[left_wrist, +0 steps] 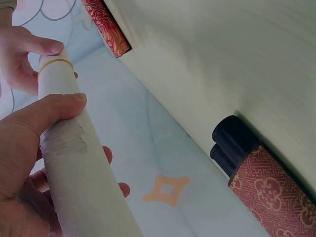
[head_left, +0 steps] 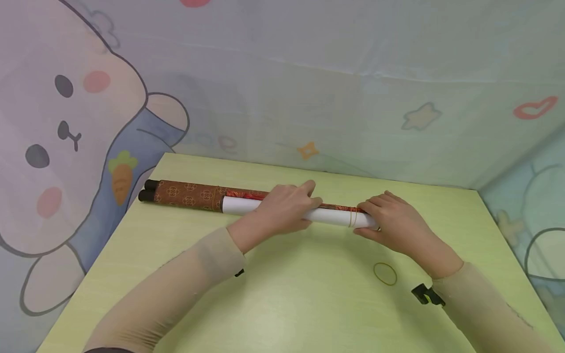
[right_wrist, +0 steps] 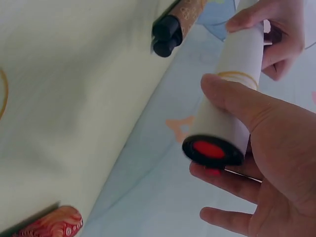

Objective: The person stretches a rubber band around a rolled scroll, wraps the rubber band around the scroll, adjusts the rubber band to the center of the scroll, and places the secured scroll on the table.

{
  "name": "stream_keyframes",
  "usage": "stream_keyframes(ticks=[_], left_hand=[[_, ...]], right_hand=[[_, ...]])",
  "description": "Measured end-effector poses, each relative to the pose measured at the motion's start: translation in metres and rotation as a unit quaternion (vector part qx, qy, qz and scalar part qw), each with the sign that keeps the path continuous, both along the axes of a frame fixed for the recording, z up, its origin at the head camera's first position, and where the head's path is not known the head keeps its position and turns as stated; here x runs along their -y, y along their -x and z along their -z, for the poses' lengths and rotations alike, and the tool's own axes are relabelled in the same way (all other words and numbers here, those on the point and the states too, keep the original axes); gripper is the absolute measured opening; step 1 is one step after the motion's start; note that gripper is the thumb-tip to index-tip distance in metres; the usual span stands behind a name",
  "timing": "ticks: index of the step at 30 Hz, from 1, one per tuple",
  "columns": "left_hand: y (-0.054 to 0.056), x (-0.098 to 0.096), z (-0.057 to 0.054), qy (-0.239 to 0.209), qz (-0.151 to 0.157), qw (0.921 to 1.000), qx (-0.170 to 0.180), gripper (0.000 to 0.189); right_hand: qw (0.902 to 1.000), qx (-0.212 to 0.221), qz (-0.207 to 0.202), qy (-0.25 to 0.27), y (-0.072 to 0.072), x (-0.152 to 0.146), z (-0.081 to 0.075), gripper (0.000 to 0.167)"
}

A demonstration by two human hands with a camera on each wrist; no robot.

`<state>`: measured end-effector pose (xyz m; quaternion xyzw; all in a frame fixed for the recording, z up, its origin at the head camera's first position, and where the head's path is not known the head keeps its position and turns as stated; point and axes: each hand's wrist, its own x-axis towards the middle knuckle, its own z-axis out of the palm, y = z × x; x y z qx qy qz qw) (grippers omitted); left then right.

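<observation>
A long white roll (head_left: 331,216) lies across both hands, its near end showing a dark rim and a red middle in the right wrist view. My left hand (head_left: 287,208) grips the roll around its middle, thumb on one side and fingertips showing past the other. At the right end my right hand (head_left: 397,220) holds it between thumb and fingers. A thin yellow rubber band (right_wrist: 239,75) circles the roll just beyond the right thumb. Behind the roll, along the table, lies a brown patterned scroll (head_left: 190,195) with black knobs (right_wrist: 165,37) at its left end.
A loose rubber band (head_left: 374,271) lies on the pale table (head_left: 282,304) in front of the right hand. A red patterned end piece (left_wrist: 106,29) rests near the back edge. A printed cloth (head_left: 287,88) hangs behind the table.
</observation>
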<state>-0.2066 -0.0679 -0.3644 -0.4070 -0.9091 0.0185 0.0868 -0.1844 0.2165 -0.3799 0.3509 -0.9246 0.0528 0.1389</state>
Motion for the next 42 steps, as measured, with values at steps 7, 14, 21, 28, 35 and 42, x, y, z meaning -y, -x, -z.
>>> stream_keyframes(ticks=[7, 14, 21, 28, 35, 42], left_hand=[[0.000, -0.004, 0.001, 0.000, -0.003, 1.0000, 0.005, 0.031], [0.001, -0.002, -0.001, 0.005, -0.011, 0.9999, 0.002, 0.032], [0.001, -0.002, -0.001, 0.013, -0.007, 0.9999, -0.005, 0.030], [-0.001, -0.004, -0.001, 0.009, 0.000, 1.0000, -0.003, 0.026], [-0.005, -0.007, -0.003, 0.019, -0.011, 0.9998, -0.002, 0.029], [-0.004, -0.009, -0.003, 0.018, -0.006, 0.9998, -0.005, 0.025]], right_hand=[[0.9992, -0.033, -0.020, -0.004, 0.002, 0.015, 0.005, 0.053], [0.9984, -0.049, 0.014, -0.024, 0.000, 0.012, 0.004, 0.056], [0.9978, -0.063, -0.007, -0.019, 0.004, 0.021, 0.009, 0.052], [0.9969, -0.076, -0.019, -0.004, 0.003, 0.027, 0.013, 0.051], [0.9982, -0.059, 0.003, -0.015, -0.002, 0.021, 0.012, 0.058], [0.9978, -0.058, 0.011, -0.029, -0.001, 0.023, 0.014, 0.051]])
